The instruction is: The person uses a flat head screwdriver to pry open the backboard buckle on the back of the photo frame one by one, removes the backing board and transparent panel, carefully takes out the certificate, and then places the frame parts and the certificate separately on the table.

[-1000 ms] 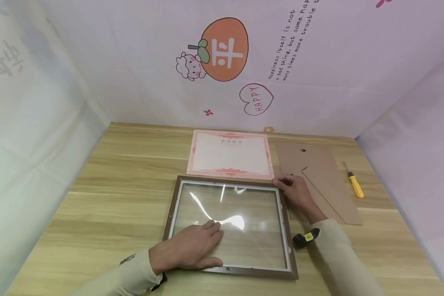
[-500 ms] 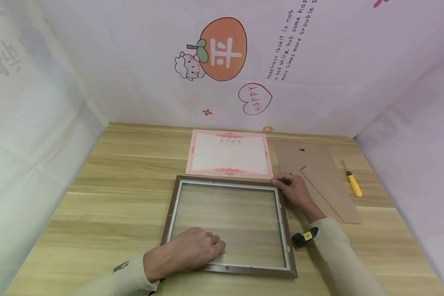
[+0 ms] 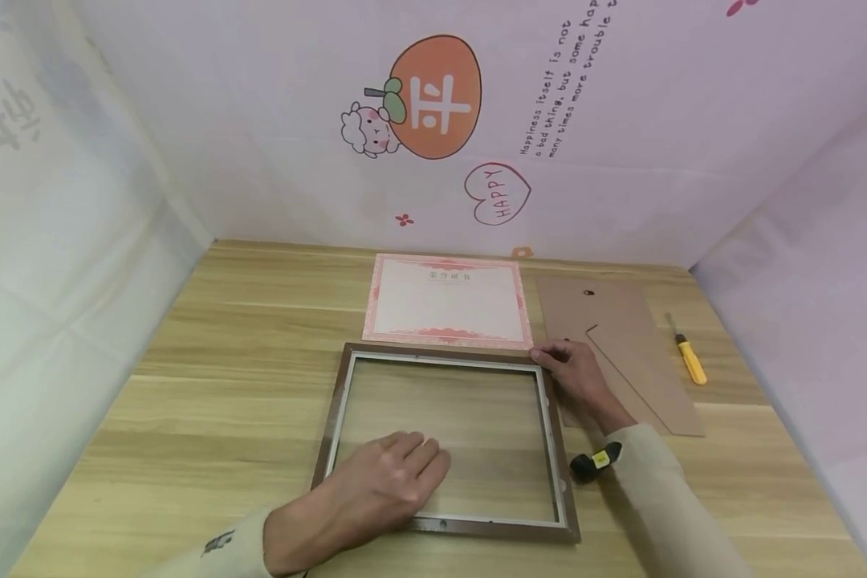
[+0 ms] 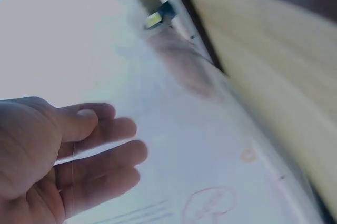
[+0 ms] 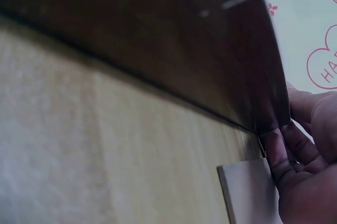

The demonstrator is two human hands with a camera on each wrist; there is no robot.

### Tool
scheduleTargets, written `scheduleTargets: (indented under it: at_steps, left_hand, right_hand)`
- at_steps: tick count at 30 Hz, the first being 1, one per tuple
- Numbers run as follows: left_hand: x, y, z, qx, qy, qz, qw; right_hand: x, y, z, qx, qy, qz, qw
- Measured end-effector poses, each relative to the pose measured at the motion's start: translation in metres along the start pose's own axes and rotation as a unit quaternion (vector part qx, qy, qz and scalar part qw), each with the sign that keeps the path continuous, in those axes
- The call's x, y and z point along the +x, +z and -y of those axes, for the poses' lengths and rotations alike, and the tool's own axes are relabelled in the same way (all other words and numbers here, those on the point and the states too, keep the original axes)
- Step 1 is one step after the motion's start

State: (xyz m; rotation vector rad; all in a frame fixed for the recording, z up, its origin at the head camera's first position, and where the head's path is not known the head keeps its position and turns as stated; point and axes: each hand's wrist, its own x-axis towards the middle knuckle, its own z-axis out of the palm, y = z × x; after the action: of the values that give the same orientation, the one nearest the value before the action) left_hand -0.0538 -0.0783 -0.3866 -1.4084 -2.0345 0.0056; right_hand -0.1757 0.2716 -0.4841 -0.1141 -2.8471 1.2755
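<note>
A brown picture frame (image 3: pixel 502 530) lies back side up on the wooden table. A clear sheet (image 3: pixel 477 441) covers its opening and mirrors the wall print in the left wrist view. My left hand (image 3: pixel 386 482) is over the frame's lower left part, fingers curled; in the left wrist view the thumb meets the fingers (image 4: pixel 118 153), and a faint sheet edge crosses the hand, seemingly pinched there. My right hand (image 3: pixel 581 377) grips the frame's far right corner; the right wrist view has its fingers (image 5: pixel 276 153) around that corner.
A pink-bordered certificate (image 3: pixel 448 301) lies behind the frame. To the right is a brown backing board (image 3: pixel 621 337), partly under my right arm, and beyond it a yellow-handled screwdriver (image 3: pixel 691 360). A printed cloth wall (image 3: pixel 274 160) closes off the table's far side.
My left hand has gone from lying flat-fingered on the clear sheet to curled fingers, lifting slightly. Bright glare streaks on the sheet have vanished. The right hand stays at the corner.
</note>
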Motion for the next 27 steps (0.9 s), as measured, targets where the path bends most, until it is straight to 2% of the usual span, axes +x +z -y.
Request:
scheduleTargets:
  at_steps: [3,5,8,11,13,14,15,16,17,18,20,21,22,24,25,26,27]
  left_hand:
    - [0.006,-0.016,0.009,0.011,-0.011,-0.066,0.9977]
    - [0.009,-0.026,0.019,-0.003,-0.025,-0.115,0.9931]
    - [0.011,-0.040,0.037,-0.044,-0.048,-0.194,0.9789]
    - [0.005,-0.053,0.058,-0.099,-0.083,-0.254,0.9587]
    - [-0.002,-0.062,0.072,-0.143,-0.123,-0.274,0.9430]
    - [-0.006,-0.065,0.079,-0.173,-0.154,-0.279,0.9319]
    - [-0.011,-0.069,0.085,-0.210,-0.195,-0.281,0.9160]
    - [-0.017,-0.072,0.092,-0.243,-0.239,-0.280,0.8976]
    - [-0.023,-0.074,0.099,-0.274,-0.287,-0.277,0.8752]
    - [-0.029,-0.075,0.105,-0.307,-0.331,-0.274,0.8493]
    - [-0.043,-0.075,0.117,-0.369,-0.417,-0.270,0.7853]
    - [-0.049,-0.074,0.124,-0.402,-0.451,-0.269,0.7501]
    - [-0.056,-0.071,0.131,-0.432,-0.477,-0.269,0.7169]
    - [-0.070,-0.063,0.144,-0.494,-0.517,-0.272,0.6443]
    - [-0.077,-0.058,0.150,-0.514,-0.538,-0.268,0.6116]
    - [-0.084,-0.054,0.155,-0.533,-0.554,-0.264,0.5828]
    - [-0.091,-0.049,0.160,-0.546,-0.570,-0.256,0.5578]
  right_hand:
    - [0.000,0.000,0.000,0.002,-0.005,0.001,1.000]
    - [0.000,0.000,-0.001,0.003,-0.009,-0.001,1.000]
    - [0.000,0.000,-0.002,0.002,-0.019,-0.004,1.000]
    - [-0.001,0.000,-0.005,0.028,-0.001,0.012,1.000]
    - [-0.001,0.000,-0.006,0.014,0.001,0.010,1.000]
    - [-0.001,0.000,-0.006,0.017,0.005,0.011,1.000]
    - [-0.001,0.000,-0.006,0.021,0.008,0.012,1.000]
    - [-0.001,0.001,-0.006,0.019,0.008,0.010,1.000]
    - [0.000,0.001,-0.005,0.015,0.001,0.006,1.000]
    - [0.001,0.001,-0.004,0.003,-0.008,-0.004,1.000]
    - [0.001,0.002,-0.004,0.023,-0.010,-0.002,1.000]
    - [0.001,0.002,-0.003,0.023,-0.012,-0.003,1.000]
    - [0.001,0.002,-0.003,0.021,-0.012,-0.004,1.000]
    - [0.001,0.002,-0.004,0.021,-0.011,-0.004,1.000]
    - [0.001,0.002,-0.004,0.022,-0.009,-0.005,1.000]
    - [0.000,0.002,-0.005,0.022,-0.006,-0.004,1.000]
    - [0.000,0.002,-0.005,0.024,-0.004,-0.005,1.000]
